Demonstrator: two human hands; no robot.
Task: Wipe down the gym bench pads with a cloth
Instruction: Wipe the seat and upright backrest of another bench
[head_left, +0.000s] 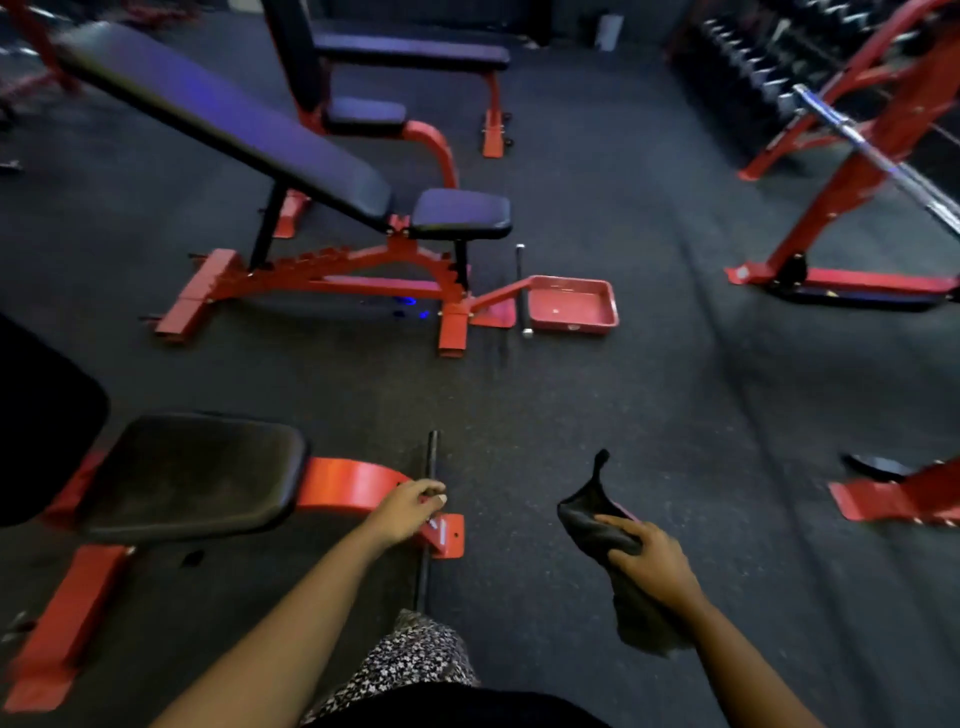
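Observation:
A black seat pad (192, 475) of the nearest red bench lies at lower left, with a second black pad (41, 421) cut off by the left edge. My left hand (410, 506) rests on the red front frame (353, 483) of that bench, fingers curled by a thin black bar (430, 457). My right hand (654, 564) holds a dark cloth (597, 519) in the air to the right of the bench, with one corner sticking up. Further off stands another red bench with an inclined back pad (223, 119) and a small seat pad (460, 213).
A red tray (571, 304) and a metal bar (521, 291) lie on the dark rubber floor by the middle bench. A third bench (410, 52) stands at the back. A red rack with a barbell (878, 156) and dumbbell racks fill the right side. Another red frame foot (893, 496) juts in at right.

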